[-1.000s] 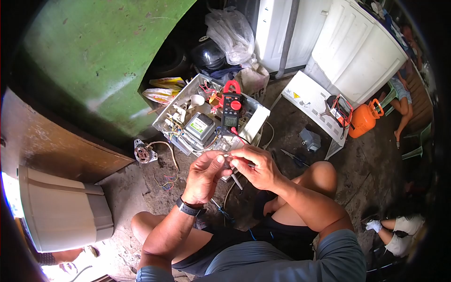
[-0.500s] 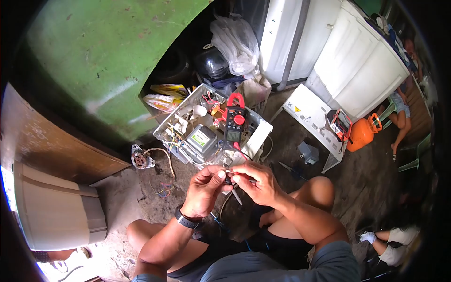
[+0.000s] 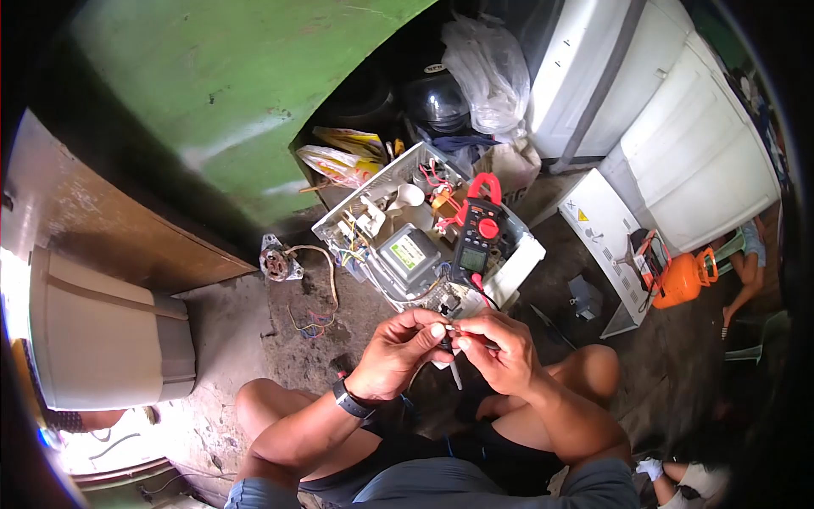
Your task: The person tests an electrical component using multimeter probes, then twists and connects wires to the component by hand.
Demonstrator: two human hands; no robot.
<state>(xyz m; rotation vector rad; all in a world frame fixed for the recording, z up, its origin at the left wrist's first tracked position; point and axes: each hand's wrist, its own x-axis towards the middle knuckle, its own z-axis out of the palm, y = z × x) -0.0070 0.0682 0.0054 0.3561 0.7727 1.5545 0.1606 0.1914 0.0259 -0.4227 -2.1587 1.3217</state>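
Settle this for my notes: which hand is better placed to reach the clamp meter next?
Right hand, probably: it is nearer the clamp meter than the left hand, though both seem busy with a small piece.

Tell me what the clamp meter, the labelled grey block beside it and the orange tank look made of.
Clamp meter: probably smooth hard plastic, judging by its moulded red and black casing.
Grey block: likely painted metal, from its flat, even faces and crisp edges, though plastic isn't ruled out.
Orange tank: probably painted steel, judging by its rounded, evenly coloured shell.
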